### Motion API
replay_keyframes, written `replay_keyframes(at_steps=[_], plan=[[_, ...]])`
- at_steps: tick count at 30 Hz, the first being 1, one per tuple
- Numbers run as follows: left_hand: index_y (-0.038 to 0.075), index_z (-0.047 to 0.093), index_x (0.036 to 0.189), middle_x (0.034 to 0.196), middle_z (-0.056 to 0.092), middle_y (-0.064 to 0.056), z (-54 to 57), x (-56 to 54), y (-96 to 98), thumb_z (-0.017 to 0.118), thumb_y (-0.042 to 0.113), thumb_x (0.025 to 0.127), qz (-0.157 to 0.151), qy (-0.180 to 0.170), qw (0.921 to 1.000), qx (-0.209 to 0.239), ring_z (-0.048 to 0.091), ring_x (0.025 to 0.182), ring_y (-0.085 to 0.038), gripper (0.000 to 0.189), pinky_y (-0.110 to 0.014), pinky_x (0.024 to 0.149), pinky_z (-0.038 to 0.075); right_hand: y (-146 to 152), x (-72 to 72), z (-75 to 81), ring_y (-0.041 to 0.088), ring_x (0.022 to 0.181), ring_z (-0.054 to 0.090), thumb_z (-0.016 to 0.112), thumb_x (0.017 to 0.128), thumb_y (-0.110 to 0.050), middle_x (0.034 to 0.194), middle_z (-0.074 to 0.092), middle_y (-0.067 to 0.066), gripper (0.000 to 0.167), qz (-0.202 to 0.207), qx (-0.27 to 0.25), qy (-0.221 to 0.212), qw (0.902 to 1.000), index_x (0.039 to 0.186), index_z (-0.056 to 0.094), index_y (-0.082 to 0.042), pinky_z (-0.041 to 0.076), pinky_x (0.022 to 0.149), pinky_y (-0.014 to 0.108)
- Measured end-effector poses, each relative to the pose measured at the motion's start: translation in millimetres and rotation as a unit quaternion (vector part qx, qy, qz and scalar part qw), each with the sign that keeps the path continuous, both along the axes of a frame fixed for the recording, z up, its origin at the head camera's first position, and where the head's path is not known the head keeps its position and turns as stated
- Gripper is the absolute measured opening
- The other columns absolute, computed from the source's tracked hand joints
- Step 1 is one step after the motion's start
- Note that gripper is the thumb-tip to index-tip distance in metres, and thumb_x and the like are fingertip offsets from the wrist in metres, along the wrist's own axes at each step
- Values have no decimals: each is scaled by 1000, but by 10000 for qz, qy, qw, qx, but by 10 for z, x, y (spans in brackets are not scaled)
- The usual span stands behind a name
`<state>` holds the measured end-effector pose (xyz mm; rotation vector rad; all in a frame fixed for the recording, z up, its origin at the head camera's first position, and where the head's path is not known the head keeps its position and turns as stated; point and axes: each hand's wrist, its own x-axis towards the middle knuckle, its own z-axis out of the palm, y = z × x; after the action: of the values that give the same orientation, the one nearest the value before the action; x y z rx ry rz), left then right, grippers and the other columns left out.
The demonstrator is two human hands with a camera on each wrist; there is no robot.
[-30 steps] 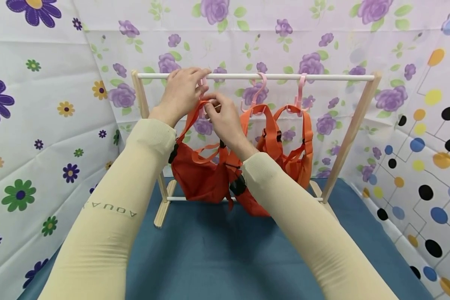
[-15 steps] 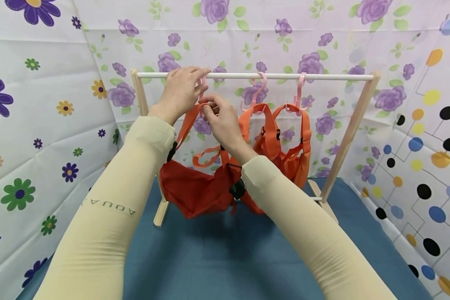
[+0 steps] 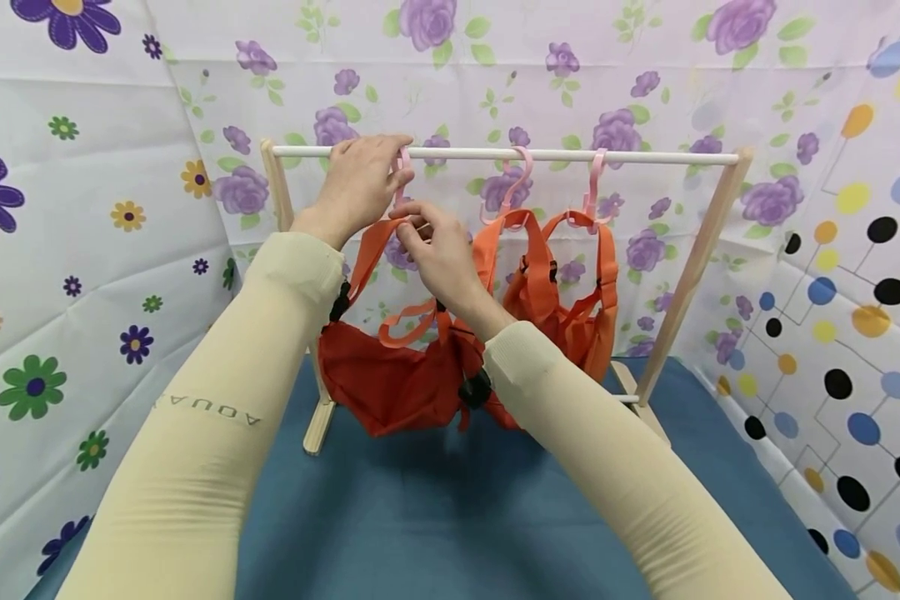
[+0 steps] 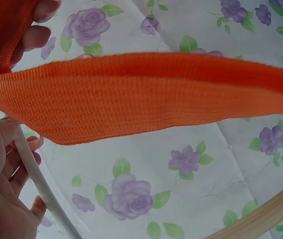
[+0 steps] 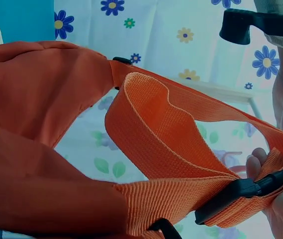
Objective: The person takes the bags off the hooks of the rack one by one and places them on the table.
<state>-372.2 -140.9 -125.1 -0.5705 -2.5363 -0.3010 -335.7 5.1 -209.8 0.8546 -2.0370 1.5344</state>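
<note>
My left hand [image 3: 363, 179] is at the white rod and holds a pink hanger [image 3: 403, 158] near its hook between thumb and fingers. Just below, my right hand [image 3: 444, 250] pinches the orange strap [image 3: 369, 254] of a red-orange bag [image 3: 390, 379]. The bag hangs tilted under the hands, above the blue cloth. In the right wrist view, a black buckle [image 5: 243, 194] sits on its webbing close to the right fingers. The strap [image 4: 131, 99] crosses the left wrist view. Fingers cover the hanger's lower part, so whether the strap rests on it is hidden.
Two similar orange bags hang on pink hangers [image 3: 521, 171] to the right; one [image 3: 600, 333] is nearer the right post. The rack has wooden posts [image 3: 693, 275] and a white top rod [image 3: 645, 157]. Blue cloth [image 3: 420, 533] lies below, with patterned sheets around.
The bag has swung lower and towards me, its left end shifting left. My right hand has come down slightly with the strap, while the left hand has stayed at the rod.
</note>
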Motion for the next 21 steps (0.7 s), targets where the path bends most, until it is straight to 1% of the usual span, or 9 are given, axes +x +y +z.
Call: replay_keyframes(at_steps=[3,7,9,15,21], plan=[[11,42,159,160,46,-13,1,-8,-3,53,28,110,-15,-71,10000,21,38,150,-35,52,-53,123,18,-18,11,-42,25,79,66,58,106,-6,94,69,11,18,143,-123,-36,9998,118,70,0,56,73,33],[11,43,159,160,46,-13,-5,-12,0,53,28,110,-64,-43,10000,34,38,150,-35,52,-54,123,18,-33,35,-105,27,78,66,55,106,-6,90,67,11,19,392,-222,-103,9989,118,69,1,58,75,41],[12,41,160,160,45,-13,-11,-11,-1,53,28,111,-68,-42,10000,-11,37,150,-35,53,-54,123,18,-37,53,-144,28,79,66,55,107,-6,89,66,12,19,484,-250,-132,9984,119,69,0,58,76,43],[13,36,162,161,44,-14,-35,-16,-7,52,29,111,-110,-13,9999,-121,36,150,-36,56,-53,124,16,-77,128,-254,32,83,67,56,107,-6,92,68,14,19,634,-322,-120,9974,119,69,1,60,75,41],[14,30,165,163,39,-13,-72,-13,-51,52,29,111,-303,87,9995,76,33,152,-34,61,-51,126,10,-154,199,-324,27,81,68,56,107,-7,95,69,14,19,753,-329,-91,9966,118,69,1,59,78,49]])
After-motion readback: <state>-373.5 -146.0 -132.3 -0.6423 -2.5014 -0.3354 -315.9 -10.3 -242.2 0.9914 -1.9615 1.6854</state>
